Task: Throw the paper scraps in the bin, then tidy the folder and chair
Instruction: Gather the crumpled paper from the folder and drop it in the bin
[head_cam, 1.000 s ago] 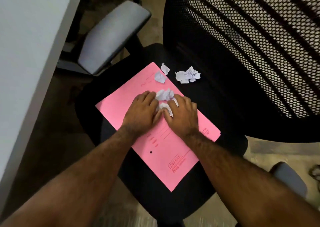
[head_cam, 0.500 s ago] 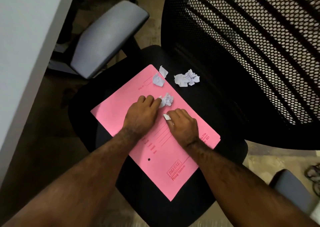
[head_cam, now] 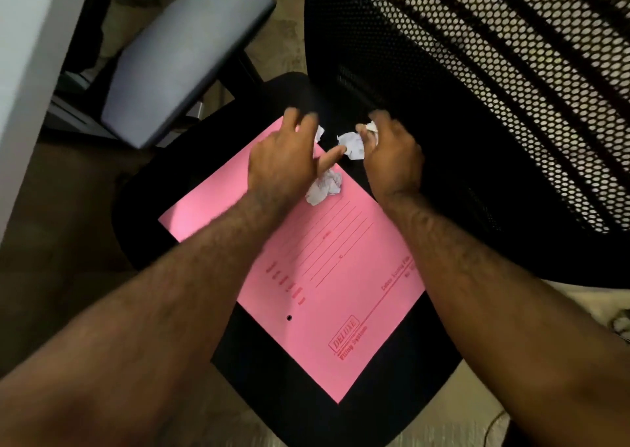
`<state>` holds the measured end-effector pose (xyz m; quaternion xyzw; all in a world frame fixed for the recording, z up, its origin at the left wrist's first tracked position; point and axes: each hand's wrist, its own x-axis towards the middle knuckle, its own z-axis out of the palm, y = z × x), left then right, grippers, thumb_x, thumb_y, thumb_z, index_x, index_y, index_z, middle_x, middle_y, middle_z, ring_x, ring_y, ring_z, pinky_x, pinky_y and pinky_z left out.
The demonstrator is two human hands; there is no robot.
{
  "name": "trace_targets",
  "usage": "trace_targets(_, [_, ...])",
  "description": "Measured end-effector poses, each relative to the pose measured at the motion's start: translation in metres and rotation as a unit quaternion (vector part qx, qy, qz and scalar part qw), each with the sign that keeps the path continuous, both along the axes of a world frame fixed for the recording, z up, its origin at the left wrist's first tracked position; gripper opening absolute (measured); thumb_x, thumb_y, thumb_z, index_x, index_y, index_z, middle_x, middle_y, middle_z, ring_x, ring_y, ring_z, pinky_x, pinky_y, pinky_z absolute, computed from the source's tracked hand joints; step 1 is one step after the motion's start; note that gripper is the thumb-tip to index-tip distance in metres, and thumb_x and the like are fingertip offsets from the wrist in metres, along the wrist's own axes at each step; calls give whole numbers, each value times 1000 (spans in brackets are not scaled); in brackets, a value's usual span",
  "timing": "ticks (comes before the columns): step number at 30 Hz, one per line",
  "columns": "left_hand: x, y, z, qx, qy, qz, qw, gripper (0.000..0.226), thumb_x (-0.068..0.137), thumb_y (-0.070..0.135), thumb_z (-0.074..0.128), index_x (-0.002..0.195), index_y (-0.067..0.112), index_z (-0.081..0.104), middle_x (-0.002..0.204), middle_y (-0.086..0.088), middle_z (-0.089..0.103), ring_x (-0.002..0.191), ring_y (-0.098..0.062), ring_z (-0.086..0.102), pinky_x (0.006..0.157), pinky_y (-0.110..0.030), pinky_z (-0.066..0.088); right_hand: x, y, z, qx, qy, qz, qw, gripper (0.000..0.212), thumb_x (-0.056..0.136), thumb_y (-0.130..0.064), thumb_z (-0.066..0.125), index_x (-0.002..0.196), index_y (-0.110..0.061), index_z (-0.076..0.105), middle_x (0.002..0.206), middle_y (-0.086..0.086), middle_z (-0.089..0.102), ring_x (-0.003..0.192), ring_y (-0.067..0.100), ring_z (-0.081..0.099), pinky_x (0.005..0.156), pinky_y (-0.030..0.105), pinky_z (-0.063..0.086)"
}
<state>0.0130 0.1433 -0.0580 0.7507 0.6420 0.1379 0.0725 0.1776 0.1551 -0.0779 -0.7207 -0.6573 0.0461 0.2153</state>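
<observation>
A pink folder (head_cam: 327, 276) lies diagonally on the black seat of the chair (head_cam: 153, 191). My left hand (head_cam: 286, 153) hovers over the folder's far corner with its fingers spread and nothing in it. A small white scrap (head_cam: 319, 134) shows beside its fingertips. A crumpled clump of paper scraps (head_cam: 325, 187) rests on the folder just under that hand's thumb. My right hand (head_cam: 392, 150) is on the seat past the folder's edge, its fingers curled around white scraps (head_cam: 351, 143). No bin is in view.
The chair's black mesh back (head_cam: 477, 105) rises at the right, close behind my right hand. A grey armrest (head_cam: 184, 61) sticks out at the upper left. A white desk edge (head_cam: 20, 71) runs down the left side. Beige floor shows below the seat.
Both hands moved from the middle of the folder toward its far corner. The clump they were bunching now lies on the folder, and my right hand has closed on the scraps on the seat.
</observation>
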Motion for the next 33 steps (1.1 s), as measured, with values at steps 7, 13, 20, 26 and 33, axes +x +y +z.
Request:
trace_targets(7, [10,20,-30,-39,77,-64,994,70,89,70,32,132,18,49,142,-8,43,91,-34,64,61,-37,40,-9,0,-23,-86,-90,-2,992,57,94,-66,38,118,-17,56,116,18,61,91,39,65,64,34,37])
trace_targets(13, [13,5,-36,17,52,-78,995,37,99,39,39,104,7,58,108,-12,54,63,-24,53,54,-32,32,-8,-5,-37,-8,-82,-27,996,35,97,-46,49,106,-15,63,97,13,67,76,33,67,56,30,36])
trace_targets(20, [10,2,-38,19,-21,-61,998,51,102,42,35,86,5,67,86,-10,60,63,-23,53,58,-32,37,0,-10,-35,44,27,18,999,16,91,-23,61,86,-8,61,79,12,68,65,31,66,52,36,54])
trace_targets(26, [15,-36,-25,-27,-48,-69,996,72,81,77,37,75,9,58,69,-2,52,58,-22,51,53,-33,44,4,-29,-12,112,163,-56,979,19,91,-19,62,82,-1,64,74,10,70,63,15,63,55,17,47])
trace_targets(33, [31,-48,-29,-82,84,-96,988,46,95,47,36,107,9,60,90,-9,59,67,-22,45,57,-33,38,2,-41,23,95,242,-145,954,18,90,-21,64,89,-3,67,77,-5,62,63,3,54,54,-1,39])
